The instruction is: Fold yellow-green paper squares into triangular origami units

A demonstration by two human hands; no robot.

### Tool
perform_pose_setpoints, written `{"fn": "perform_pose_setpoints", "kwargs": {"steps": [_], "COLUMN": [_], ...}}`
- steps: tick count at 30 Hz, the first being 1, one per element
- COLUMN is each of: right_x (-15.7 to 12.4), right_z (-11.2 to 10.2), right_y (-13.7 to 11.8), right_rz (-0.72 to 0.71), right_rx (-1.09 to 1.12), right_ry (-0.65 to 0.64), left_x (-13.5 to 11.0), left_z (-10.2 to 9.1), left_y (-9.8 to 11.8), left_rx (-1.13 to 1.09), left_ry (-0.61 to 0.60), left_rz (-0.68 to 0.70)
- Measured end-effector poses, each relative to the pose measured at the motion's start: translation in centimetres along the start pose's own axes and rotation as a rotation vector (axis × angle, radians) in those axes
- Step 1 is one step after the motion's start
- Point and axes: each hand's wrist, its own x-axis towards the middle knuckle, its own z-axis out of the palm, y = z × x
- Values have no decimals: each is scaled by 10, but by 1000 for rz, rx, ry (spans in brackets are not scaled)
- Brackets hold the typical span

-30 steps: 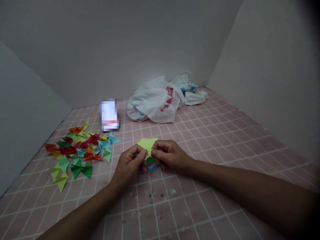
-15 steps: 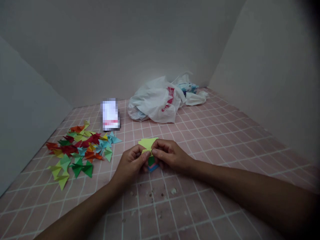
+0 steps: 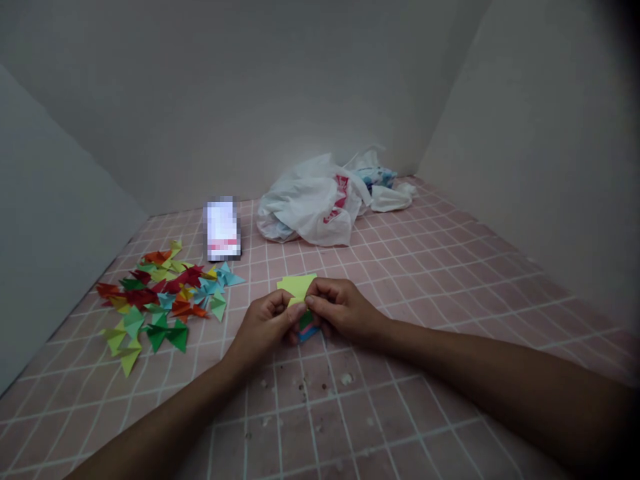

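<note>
Between my hands is a small piece of yellow paper (image 3: 296, 302), pinched from both sides. My left hand (image 3: 267, 318) has its thumb and fingers closed on the left side of it. On the right side, my right hand (image 3: 345, 310) grips it the same way, thumb tip close to the left thumb. Beneath and behind lies a stack of coloured paper (image 3: 300, 285), light yellow on the far part, with green, pink and blue edges showing nearer me. My fingers hide much of the held paper, so its folds cannot be made out.
Many-coloured folded paper butterflies (image 3: 157, 288) lie spread at the left. Behind them a lit phone (image 3: 223, 229), its screen blurred, rests on the pink checked cloth (image 3: 450, 287). A white plastic bag (image 3: 310, 200) and crumpled wrappings (image 3: 390, 198) sit by the back wall.
Both hands stay nearly in place on the yellow paper. My left thumb has shifted slightly right, closer to the right thumb. The whole view has moved a little.
</note>
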Motion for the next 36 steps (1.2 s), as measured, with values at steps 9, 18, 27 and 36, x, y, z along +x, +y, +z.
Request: {"fn": "perform_pose_setpoints", "kwargs": {"steps": [9, 18, 27, 36], "right_x": [0, 1, 1, 0], "right_z": [-2, -4, -5, -9], "right_y": [-3, 0, 2, 1], "right_rz": [-16, -29, -106, -397], "right_rx": [11, 33, -4, -344], "right_ry": [9, 25, -6, 113], "left_x": [-1, -1, -3, -6], "left_z": [-2, 1, -1, -1], "left_y": [1, 0, 1, 2], "left_rx": [-7, -53, 45, 287], "left_ry": [-2, 7, 55, 247], "left_rz": [30, -1, 85, 315]}}
